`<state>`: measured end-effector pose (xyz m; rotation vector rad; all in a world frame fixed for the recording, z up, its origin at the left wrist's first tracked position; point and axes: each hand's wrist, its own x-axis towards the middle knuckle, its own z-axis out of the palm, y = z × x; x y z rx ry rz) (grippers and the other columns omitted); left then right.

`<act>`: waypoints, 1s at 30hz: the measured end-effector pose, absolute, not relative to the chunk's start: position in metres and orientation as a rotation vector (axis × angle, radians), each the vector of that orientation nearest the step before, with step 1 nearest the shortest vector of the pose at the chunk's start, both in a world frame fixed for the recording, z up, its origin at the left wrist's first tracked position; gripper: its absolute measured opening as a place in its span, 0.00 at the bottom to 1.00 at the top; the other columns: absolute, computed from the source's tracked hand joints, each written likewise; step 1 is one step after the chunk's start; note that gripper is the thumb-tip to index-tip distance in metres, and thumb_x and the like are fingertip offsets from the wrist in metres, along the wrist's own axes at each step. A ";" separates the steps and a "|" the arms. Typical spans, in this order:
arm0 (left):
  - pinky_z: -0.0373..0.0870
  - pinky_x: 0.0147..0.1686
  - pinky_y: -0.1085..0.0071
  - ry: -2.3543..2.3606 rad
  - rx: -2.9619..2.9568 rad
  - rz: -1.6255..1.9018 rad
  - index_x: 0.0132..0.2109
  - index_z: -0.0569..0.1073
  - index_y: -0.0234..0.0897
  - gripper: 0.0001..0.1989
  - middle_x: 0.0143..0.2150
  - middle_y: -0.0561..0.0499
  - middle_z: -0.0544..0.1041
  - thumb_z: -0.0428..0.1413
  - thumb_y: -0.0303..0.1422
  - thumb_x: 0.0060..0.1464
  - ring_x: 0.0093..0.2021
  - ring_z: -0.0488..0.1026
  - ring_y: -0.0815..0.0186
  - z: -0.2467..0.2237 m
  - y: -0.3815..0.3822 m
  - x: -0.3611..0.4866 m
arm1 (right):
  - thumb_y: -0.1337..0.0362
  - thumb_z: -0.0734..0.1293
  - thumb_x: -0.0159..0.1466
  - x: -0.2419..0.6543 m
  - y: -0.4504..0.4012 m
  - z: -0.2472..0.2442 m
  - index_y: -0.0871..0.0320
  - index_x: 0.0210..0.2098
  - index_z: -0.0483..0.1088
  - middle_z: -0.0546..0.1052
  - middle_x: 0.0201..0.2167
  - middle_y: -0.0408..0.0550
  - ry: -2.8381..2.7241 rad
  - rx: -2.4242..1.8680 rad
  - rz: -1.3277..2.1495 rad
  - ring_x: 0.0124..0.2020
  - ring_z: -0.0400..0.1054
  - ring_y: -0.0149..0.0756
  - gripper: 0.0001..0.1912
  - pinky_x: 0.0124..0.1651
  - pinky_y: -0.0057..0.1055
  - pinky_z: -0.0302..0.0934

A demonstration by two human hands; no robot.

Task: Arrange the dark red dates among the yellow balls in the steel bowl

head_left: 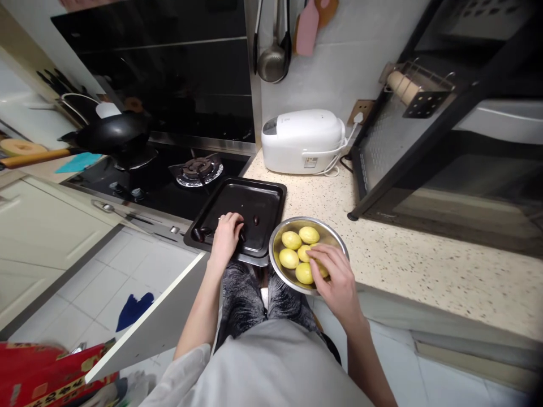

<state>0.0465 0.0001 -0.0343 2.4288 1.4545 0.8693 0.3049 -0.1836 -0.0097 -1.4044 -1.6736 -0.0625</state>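
Observation:
A black baking tray lies at the counter's front edge, partly over the stove. Several small dark oval pieces are on it. My left hand is over the tray's near part, fingers bent down beside a dark piece; its fingertips are partly hidden. To the right of the tray is a round steel bowl holding several yellow egg-shaped items. My right hand reaches into the bowl's right side, its fingers curved over a yellow item that they partly cover.
A white rice cooker stands behind the bowl. Left are the gas burner and a black wok. A dark rack rises at the right. An open cabinet door juts out below left.

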 end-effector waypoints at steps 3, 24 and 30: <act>0.69 0.60 0.52 1.433 2.429 0.834 0.52 0.76 0.38 0.12 0.50 0.43 0.75 0.52 0.25 0.66 0.55 0.72 0.53 -0.040 0.001 0.047 | 0.70 0.65 0.72 0.301 -0.183 -0.008 0.53 0.49 0.74 0.80 0.45 0.52 -1.684 -1.408 -0.025 0.51 0.74 0.46 0.10 0.56 0.49 0.68; 0.74 0.55 0.65 0.868 2.129 1.045 0.54 0.76 0.41 0.10 0.53 0.44 0.74 0.53 0.32 0.71 0.54 0.74 0.60 0.021 -0.081 0.088 | 0.70 0.64 0.72 0.282 -0.185 -0.010 0.51 0.58 0.72 0.80 0.51 0.52 -1.658 -1.364 -0.015 0.53 0.75 0.44 0.18 0.59 0.46 0.70; 0.73 0.59 0.61 0.627 2.086 1.030 0.56 0.76 0.41 0.12 0.54 0.43 0.75 0.53 0.29 0.70 0.57 0.75 0.60 0.015 -0.117 0.119 | 0.69 0.65 0.72 0.276 -0.188 -0.017 0.50 0.57 0.73 0.82 0.48 0.50 -1.568 -1.369 -0.018 0.50 0.78 0.43 0.16 0.56 0.42 0.74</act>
